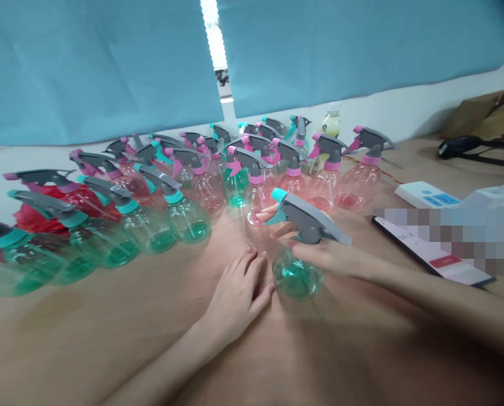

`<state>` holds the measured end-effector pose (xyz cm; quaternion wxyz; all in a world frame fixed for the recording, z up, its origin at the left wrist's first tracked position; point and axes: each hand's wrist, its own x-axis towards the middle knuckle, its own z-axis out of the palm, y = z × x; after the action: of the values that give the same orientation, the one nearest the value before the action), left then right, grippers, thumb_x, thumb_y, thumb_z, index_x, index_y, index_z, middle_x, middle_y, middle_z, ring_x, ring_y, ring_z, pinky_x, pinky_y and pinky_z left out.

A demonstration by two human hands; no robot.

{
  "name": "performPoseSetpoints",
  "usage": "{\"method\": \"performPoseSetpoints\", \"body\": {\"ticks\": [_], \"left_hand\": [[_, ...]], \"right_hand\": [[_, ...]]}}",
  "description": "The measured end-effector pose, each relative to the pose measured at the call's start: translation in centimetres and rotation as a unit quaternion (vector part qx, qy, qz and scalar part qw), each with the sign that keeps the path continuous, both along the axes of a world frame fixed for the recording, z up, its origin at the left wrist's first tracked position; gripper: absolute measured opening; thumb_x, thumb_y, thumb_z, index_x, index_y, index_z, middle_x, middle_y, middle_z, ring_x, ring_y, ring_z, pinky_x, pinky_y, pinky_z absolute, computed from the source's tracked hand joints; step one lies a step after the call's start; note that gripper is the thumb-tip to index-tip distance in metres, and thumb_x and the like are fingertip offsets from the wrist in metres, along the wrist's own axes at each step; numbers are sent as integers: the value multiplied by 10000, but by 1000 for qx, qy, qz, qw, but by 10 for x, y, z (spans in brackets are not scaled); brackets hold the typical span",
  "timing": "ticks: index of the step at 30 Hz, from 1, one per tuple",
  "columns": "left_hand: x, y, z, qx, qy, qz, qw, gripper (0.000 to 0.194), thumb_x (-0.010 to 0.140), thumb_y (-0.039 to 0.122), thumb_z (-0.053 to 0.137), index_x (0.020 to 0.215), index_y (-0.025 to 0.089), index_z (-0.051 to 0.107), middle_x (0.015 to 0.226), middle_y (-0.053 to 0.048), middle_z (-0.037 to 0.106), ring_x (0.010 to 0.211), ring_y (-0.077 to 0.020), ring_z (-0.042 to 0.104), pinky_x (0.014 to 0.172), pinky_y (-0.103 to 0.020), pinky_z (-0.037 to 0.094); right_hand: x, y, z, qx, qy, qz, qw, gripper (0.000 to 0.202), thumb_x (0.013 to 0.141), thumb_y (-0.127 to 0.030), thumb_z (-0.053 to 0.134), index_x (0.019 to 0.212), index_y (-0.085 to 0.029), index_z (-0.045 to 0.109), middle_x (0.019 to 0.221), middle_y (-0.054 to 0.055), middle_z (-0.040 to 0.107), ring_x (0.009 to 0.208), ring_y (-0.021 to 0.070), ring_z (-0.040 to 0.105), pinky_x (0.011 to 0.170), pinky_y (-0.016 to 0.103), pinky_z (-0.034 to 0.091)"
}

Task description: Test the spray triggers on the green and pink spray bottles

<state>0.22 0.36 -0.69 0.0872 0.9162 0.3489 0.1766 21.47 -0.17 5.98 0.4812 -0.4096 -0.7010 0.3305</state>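
Observation:
A green spray bottle (299,277) with a grey and turquoise trigger head stands in front of me. My right hand (319,251) is round its neck just below the head, with fingertips showing on the left side; part of the grip is hidden by the bottle. My left hand (241,287) lies on the table just left of this bottle, fingers stretched forward and thumb apart, with nothing in it. Close beyond my fingers stands a pink spray bottle (257,194). A green spray bottle (189,219) is nearest on the left.
Several more green and pink spray bottles crowd the table toward the wall, with a red plastic bag (44,211) among those at left. To the right lie a phone (429,248), partly blurred out, a white power strip (425,194) and a black-handled tool (463,148). A cardboard box (480,115) sits behind.

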Motion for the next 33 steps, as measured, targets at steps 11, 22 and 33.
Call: {"method": "performPoseSetpoints", "body": {"ticks": [11,22,33], "left_hand": [[1,-1,2,21,27,6,999,348,955,337,502,1264,185,549,1344,-168,549,1272,-356,491,981,-544,443],[1,0,1,23,35,5,999,362,956,348,503,1268,173,562,1350,-169,551,1289,-360,476,988,-556,440],[1,0,1,24,49,5,998,383,948,346,529,1266,136,565,1349,-195,547,1279,-373,482,985,-562,442]], "right_hand": [[-1,3,-2,16,-15,-11,1000,538,667,-116,524,1180,-259,603,914,-3,701,594,126,589,625,286,545],[0,3,1,14,-23,-11,1000,301,666,-173,515,946,-241,606,694,-28,573,587,138,529,531,265,459],[1,6,-3,15,-34,14,999,479,689,-142,504,1140,-271,595,794,-23,637,626,143,554,579,267,464]]}}
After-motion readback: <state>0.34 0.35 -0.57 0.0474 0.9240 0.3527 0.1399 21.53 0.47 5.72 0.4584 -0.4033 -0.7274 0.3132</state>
